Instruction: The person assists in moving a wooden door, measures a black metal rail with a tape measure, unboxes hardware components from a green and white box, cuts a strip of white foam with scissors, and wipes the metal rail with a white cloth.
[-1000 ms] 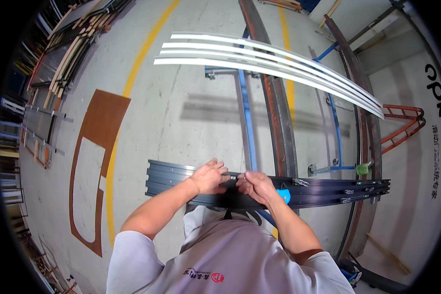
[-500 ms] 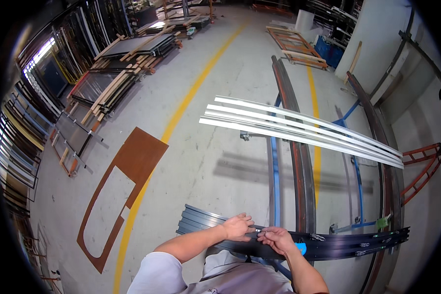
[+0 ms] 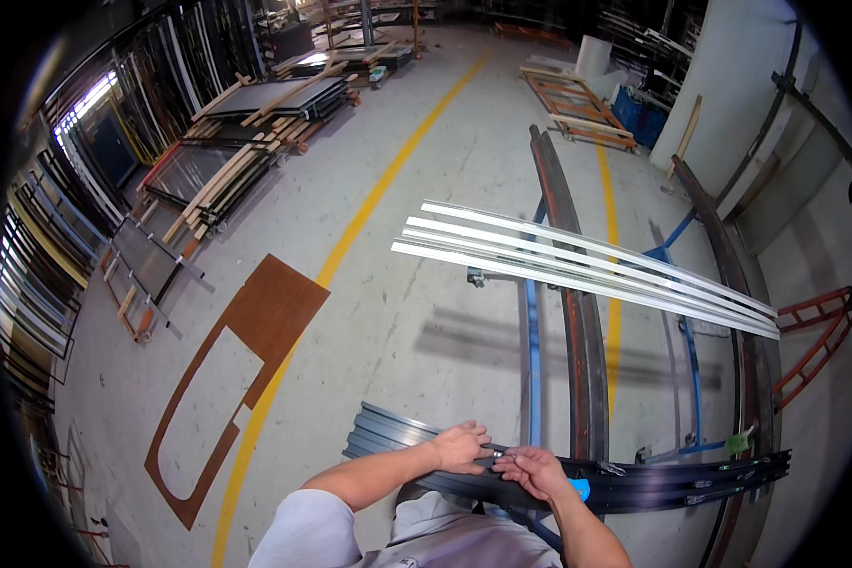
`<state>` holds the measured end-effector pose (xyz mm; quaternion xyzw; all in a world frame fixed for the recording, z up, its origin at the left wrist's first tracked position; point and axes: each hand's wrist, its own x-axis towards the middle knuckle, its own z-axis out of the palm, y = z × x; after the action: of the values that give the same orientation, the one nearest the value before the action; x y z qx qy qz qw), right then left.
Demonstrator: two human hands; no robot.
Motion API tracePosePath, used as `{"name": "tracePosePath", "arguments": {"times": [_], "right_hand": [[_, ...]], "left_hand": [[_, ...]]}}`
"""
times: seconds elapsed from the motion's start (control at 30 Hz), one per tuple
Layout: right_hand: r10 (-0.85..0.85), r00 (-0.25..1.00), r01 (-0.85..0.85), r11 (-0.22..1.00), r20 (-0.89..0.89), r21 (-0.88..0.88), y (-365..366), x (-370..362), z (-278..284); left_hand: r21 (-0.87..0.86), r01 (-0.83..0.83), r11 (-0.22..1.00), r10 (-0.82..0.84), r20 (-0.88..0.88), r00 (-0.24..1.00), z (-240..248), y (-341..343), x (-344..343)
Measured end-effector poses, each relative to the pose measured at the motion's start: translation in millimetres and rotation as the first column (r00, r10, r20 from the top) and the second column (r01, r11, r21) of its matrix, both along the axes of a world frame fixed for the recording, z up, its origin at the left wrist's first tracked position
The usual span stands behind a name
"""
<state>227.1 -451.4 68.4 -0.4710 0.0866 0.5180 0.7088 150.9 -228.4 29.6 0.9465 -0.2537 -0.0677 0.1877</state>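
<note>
tipped up over the last second, the head view now puts both hands lower, though they keep much the same place over the dark ridged profile (image 3: 648,492). it runs crosswise just in front of the person. the right hand (image 3: 532,471) appears to pinch a small metal piece (image 3: 497,453) at its fingertips; the left hand (image 3: 461,447) lies over the profile, fingers toward that piece, its grip impossible to tell. a blue object (image 3: 580,488) sits beside the right wrist; white strips (image 3: 577,256) lie beyond.
</note>
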Motion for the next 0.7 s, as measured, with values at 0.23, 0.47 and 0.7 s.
{"name": "tracePosePath", "arguments": {"times": [0.23, 0.47, 0.7], "right_hand": [[0.331, 0.788, -0.133, 0.915, 0.519, -0.381, 13, 1, -26], [0.107, 0.994, -0.102, 0.983, -0.026, 0.155, -13, 10, -28], [0.174, 0.976, -0.182, 0.982, 0.133, 0.054, -8, 8, -21]], "left_hand": [[-0.006, 0.006, 1.0, -0.005, 0.085, 0.996, -11, 2, -1], [0.001, 0.001, 1.0, -0.001, 0.057, 0.998, -6, 1, 1], [0.003, 0.004, 1.0, -0.004, 0.033, 0.999, -4, -1, 1]]}}
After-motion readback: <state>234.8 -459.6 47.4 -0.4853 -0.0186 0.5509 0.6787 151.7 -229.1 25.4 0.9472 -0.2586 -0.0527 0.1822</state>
